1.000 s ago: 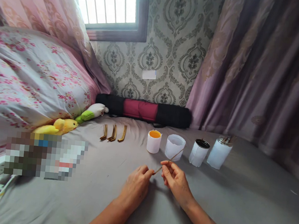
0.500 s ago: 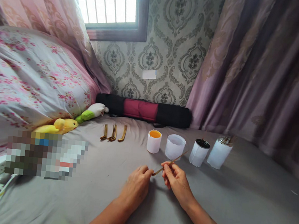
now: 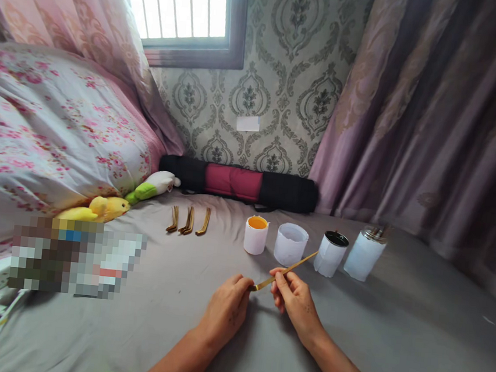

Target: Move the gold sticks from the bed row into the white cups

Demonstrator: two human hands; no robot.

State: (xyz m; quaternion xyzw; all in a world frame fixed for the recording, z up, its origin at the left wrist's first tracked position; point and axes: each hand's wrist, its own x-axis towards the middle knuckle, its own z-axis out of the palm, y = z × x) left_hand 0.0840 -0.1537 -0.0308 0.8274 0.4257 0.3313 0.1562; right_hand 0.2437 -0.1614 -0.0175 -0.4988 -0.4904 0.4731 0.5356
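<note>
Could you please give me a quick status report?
Right hand pinching slim golden stick. Left hand at its near end. Four containers standing beyond.

The premises presented as a home, apparently a bedroom. Floral bedding (image 3: 83,114) was heaped at left, with plush toys (image 3: 117,206) lying beside it on a creased grey sheet (image 3: 148,311). A pink curtain (image 3: 76,8) hung beside a barred window (image 3: 179,10), purple drapes (image 3: 395,118) hung at right, and ornate wallpaper (image 3: 286,105) showed between.
</note>
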